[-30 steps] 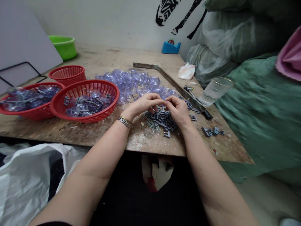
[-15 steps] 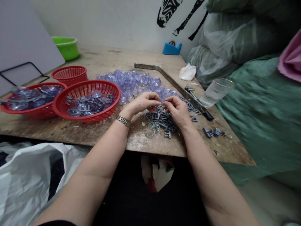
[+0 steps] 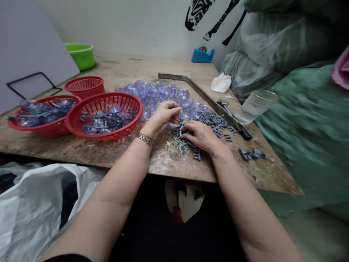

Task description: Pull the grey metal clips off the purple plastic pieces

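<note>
My left hand [image 3: 167,113] hovers at the near edge of a heap of clear purple plastic pieces [image 3: 152,95]. Its thumb and fingers are curled together, and whatever they hold is hidden. Lower and to the right, my right hand [image 3: 201,136] rests on a pile of dark grey plastic frame-like parts [image 3: 212,119], thumb and fingertips bent inward at its left side. Small thin pale pins or screws [image 3: 180,145] lie scattered just beside those fingertips. What the right fingers pinch, if anything, is too small to make out.
Two red baskets [image 3: 71,123] [image 3: 45,131] hold clear and grey pieces; another red basket [image 3: 84,86] stands behind. A bent metal bar [image 3: 203,97] crosses the right side, near a glass [image 3: 255,107]. Grey blocks [image 3: 252,154] lie by the table's right edge. Green sacks [image 3: 297,109] adjoin it.
My right hand has come down and slightly left, away from the left fingertips, onto the grey parts and pins. The left hand has shifted slightly. The view has drifted a little.
</note>
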Demonstrator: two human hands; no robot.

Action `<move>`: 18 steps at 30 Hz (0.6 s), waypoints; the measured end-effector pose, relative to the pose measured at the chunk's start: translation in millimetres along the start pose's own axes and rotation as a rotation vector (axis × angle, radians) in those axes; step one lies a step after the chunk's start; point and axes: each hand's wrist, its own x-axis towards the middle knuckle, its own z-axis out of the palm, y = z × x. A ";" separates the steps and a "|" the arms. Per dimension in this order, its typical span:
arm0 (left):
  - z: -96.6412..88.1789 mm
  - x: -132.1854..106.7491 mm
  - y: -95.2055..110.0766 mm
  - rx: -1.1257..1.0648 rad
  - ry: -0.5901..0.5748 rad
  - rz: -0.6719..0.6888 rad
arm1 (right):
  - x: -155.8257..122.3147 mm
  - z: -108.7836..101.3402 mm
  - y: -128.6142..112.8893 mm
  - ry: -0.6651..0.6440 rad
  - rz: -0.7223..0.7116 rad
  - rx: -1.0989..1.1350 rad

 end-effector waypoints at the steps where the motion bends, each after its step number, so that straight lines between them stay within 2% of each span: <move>1: 0.5 0.0 0.1 0.006 0.004 -0.004 | 0.0 0.1 1.0 0.005 0.002 0.003; 11: 3.6 -1.9 2.7 0.018 0.017 -0.045 | -1.4 -1.3 8.3 0.123 0.142 0.010; 18: 5.4 -0.3 1.4 0.029 -0.006 -0.067 | -1.9 -0.6 8.6 0.139 0.166 0.013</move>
